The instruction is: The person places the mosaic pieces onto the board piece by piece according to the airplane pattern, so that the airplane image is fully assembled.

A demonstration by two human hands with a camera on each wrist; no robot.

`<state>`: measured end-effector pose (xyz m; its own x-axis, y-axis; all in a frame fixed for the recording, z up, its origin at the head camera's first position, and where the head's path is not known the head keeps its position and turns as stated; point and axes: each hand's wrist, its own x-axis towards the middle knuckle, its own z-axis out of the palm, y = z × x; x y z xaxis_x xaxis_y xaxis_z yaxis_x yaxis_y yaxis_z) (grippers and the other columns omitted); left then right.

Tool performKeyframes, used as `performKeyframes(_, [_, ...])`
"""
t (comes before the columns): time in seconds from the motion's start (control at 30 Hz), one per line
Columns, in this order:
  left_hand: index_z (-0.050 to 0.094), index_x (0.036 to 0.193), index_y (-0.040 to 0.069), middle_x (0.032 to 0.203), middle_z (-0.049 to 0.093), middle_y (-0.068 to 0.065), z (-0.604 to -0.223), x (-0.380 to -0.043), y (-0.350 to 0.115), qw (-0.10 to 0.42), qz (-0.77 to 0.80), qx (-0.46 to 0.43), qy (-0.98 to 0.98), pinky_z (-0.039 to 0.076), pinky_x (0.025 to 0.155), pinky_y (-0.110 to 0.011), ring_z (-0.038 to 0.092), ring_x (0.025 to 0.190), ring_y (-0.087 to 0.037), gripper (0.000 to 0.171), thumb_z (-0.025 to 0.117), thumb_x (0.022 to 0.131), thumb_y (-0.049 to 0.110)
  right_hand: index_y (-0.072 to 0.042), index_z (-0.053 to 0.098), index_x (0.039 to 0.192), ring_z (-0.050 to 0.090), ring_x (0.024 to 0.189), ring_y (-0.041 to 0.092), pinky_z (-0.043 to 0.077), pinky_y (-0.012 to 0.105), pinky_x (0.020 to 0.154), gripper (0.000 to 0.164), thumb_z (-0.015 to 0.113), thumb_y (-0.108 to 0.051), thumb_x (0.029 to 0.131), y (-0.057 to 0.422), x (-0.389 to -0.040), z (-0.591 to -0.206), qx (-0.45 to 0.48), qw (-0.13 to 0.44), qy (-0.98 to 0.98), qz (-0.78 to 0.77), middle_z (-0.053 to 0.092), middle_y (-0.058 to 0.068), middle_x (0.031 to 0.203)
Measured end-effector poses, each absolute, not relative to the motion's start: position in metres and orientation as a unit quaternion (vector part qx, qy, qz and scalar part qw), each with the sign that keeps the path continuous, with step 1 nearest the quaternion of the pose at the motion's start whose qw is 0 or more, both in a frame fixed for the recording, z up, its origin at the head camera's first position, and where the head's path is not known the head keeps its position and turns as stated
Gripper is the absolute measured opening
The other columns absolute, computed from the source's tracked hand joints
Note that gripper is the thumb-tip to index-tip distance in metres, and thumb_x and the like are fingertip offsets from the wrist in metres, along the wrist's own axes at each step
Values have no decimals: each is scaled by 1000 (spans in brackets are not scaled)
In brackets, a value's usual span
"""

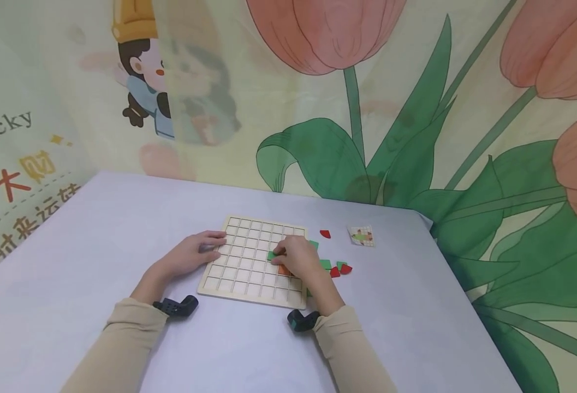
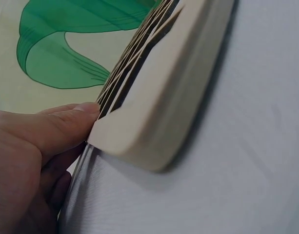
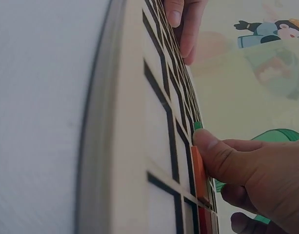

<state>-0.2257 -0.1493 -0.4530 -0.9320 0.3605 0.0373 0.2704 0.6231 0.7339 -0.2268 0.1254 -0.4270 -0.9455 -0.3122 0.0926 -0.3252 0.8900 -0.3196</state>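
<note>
A pale wooden grid board [image 1: 249, 262] with square cells lies on the white table. At its left edge rests my left hand [image 1: 195, 254], the fingers fairly straight and the thumb touching the border; the left wrist view shows its thumb [image 2: 71, 124] right at the corner of the frame. Over the right half of the board, my right hand [image 1: 298, 255] pinches a small green tile [image 1: 271, 255] between thumb and fingers. Just below that hand an orange tile [image 1: 283, 270] sits in the grid. In the right wrist view a red tile [image 3: 203, 219] lies beside the orange one.
Right of the board lie loose green tiles [image 1: 325, 264] and red pieces [image 1: 346, 269], partly behind the right forearm. A single red piece [image 1: 325, 234] lies farther back, near a small pattern card [image 1: 362, 236]. A printed curtain [image 1: 219, 109] hangs behind the table.
</note>
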Motion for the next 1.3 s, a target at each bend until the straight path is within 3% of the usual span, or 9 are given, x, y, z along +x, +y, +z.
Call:
performKeyframes(0.43, [53,134,5,150,40,-10,-456,-220,-151,62,394,166,902,18,115,-59,23,143,-39,44,58,94,22,-17,76,93,57,72,8,49,18,64,12,74,-25,83,121,-222,-433,177,30,-972,155,64,-6,83])
performKeyframes(0.83, [54,133,5,149,41,-9,-457,-219,-159,51,396,169,901,20,115,-59,25,142,-38,43,59,93,19,-25,74,101,61,79,9,48,19,58,20,74,-32,82,112,-223,-430,170,45,-977,122,64,-7,89])
performKeyframes(1.1, [54,134,5,149,42,-9,-456,-225,-150,46,395,188,898,20,116,-57,25,143,-37,43,58,93,20,-20,71,108,59,85,15,52,27,68,23,70,-26,87,163,-233,-410,98,26,-971,216,66,-2,100])
performKeyframes(1.3, [54,133,4,149,42,-10,-453,-225,-147,48,392,182,901,20,115,-59,25,142,-39,43,59,93,20,-18,69,114,57,90,18,53,30,73,29,70,-26,86,203,-242,-416,44,22,-969,240,66,3,106])
